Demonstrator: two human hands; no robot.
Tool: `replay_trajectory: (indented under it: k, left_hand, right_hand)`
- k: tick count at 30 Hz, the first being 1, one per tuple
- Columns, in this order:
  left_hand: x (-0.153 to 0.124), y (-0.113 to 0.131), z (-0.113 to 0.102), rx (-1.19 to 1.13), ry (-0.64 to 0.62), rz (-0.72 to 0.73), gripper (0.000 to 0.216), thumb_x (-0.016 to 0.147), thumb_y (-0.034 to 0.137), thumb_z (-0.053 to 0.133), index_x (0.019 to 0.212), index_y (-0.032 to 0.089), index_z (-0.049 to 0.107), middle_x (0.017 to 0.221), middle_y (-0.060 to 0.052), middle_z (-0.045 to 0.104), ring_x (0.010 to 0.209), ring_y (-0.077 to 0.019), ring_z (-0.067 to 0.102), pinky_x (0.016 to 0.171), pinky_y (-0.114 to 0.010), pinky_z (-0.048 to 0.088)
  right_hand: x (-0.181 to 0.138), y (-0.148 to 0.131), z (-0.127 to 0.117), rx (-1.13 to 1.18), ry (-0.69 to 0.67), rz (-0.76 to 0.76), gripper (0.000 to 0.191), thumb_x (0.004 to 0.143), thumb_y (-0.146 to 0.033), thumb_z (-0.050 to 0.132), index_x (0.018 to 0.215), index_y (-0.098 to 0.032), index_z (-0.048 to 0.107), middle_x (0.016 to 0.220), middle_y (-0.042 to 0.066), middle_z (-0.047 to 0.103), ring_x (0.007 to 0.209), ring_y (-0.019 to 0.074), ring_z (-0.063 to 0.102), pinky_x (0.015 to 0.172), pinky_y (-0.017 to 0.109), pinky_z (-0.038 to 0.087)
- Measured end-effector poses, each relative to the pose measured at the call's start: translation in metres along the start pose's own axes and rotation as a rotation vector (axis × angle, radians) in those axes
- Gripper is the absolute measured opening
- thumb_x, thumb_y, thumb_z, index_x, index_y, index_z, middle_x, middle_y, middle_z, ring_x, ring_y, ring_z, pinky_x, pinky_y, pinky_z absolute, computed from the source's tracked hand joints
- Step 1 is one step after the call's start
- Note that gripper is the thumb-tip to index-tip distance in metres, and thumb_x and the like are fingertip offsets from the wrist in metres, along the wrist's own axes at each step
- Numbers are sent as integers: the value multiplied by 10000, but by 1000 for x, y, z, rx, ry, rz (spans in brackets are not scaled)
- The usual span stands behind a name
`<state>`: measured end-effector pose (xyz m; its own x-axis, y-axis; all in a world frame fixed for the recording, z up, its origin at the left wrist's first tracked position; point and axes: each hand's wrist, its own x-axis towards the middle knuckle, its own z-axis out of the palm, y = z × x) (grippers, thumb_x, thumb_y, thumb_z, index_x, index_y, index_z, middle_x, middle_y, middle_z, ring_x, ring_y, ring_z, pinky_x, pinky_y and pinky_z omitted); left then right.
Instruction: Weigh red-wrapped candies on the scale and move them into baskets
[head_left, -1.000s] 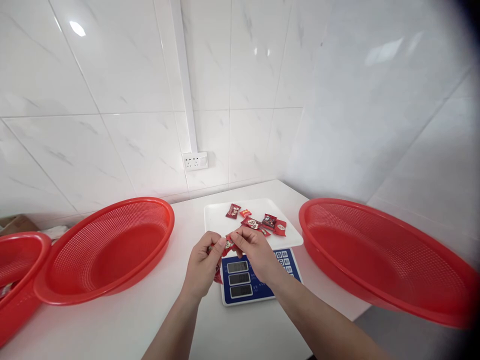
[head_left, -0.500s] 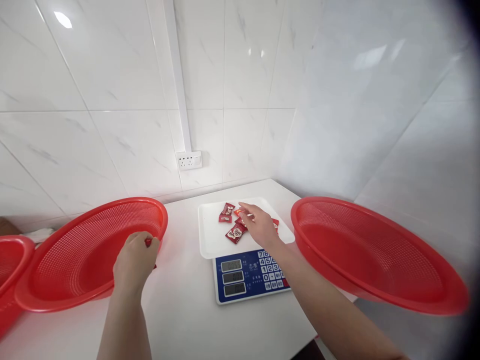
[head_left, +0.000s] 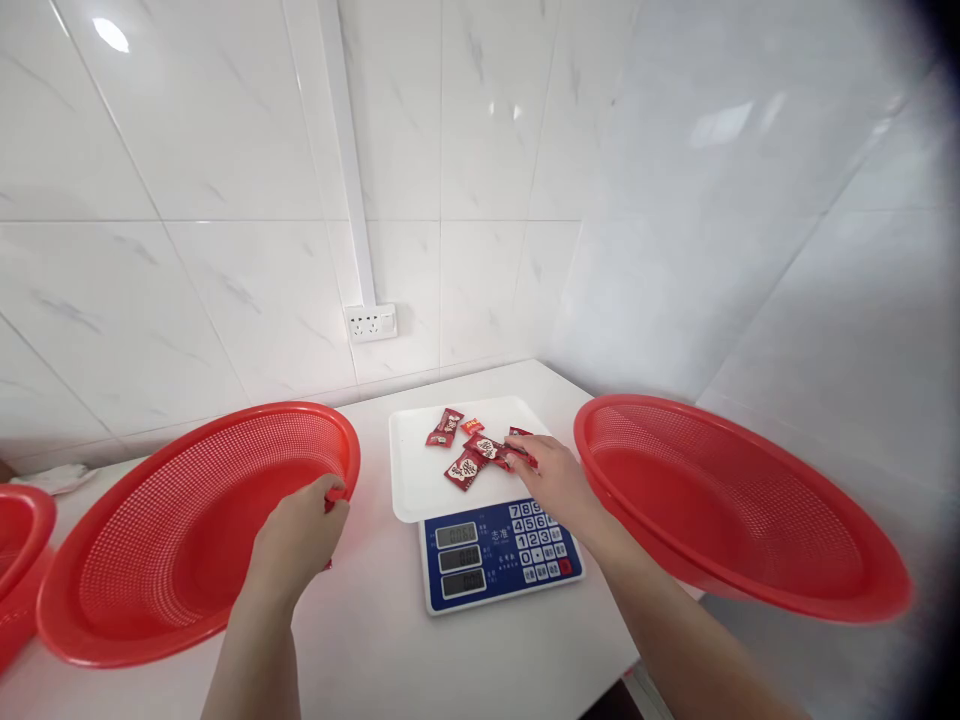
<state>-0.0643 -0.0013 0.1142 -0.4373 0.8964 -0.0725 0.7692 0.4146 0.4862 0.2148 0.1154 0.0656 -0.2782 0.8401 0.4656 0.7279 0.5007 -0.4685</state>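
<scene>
My left hand (head_left: 300, 535) is closed in a fist by the near right rim of the left red basket (head_left: 56, 615). Red wrapper (head_left: 335, 496) pokes out of its fingers; the rest is hidden in the palm. My right hand (head_left: 551, 480) reaches over the white weighing tray (head_left: 412, 490), its thumb and fingers around a dark red snack packet (head_left: 523, 455) at the tray's right side. More dark red packets lie beside it, one in the middle (head_left: 486, 448), one nearer me (head_left: 463, 470) and one farther left (head_left: 445, 428). A small orange-red packet (head_left: 472, 425) sits behind them.
The scale's blue keypad panel (head_left: 499, 560) with three displays faces me. A red basket (head_left: 750, 590) stands to the right, another (head_left: 22, 560) at the far left edge. The white table (head_left: 390, 640) meets a tiled wall with a socket (head_left: 372, 322).
My right hand has shifted right and toward me across the tray, uncovering the middle and orange-red packets. My left hand has moved right, still closed on red wrapper. The left basket sits slightly differently.
</scene>
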Motion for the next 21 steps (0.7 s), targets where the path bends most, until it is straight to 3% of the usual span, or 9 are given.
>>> replay_trajectory:
  k: [5,8,11,16,21]
  left_hand:
    - [-6,6,5,-91,31,86,272,733,260,412,934,228,592,659,2,636,363,-145,530,398,-240,372]
    - [-12,9,1,-292,121,100,297,746,318,466,986,229,616,684,-4,631,408,-144,541,387,-233,401]
    - [-23,15,-3,-489,130,130,307,722,381,546,971,230,643,595,20,566,422,-131,510,397,-224,430]
    - [-39,29,-5,-701,139,97,309,707,433,561,933,235,634,517,61,434,363,-89,388,317,-196,371]
    - [-32,22,-6,-980,12,108,301,640,420,646,834,193,610,471,67,381,379,-68,322,282,-143,248]
  right_hand:
    - [-8,19,-11,-39,-20,85,317,842,-257,497,1122,-194,634,1130,93,645,1073,245,554,923,406,433]
    - [-10,24,-14,-62,-119,133,360,828,-256,522,1171,-191,608,1229,106,582,1148,256,509,962,402,407]
    - [-7,26,-16,-95,-210,194,408,816,-208,522,1219,-160,573,1294,122,526,1154,260,507,964,379,401]
    - [2,28,-15,-98,-240,237,315,827,-181,487,1101,-157,640,1137,117,628,977,251,604,831,355,459]
    - [6,22,-15,30,-198,163,270,873,-237,433,1017,-204,660,1036,66,688,934,215,623,801,320,457]
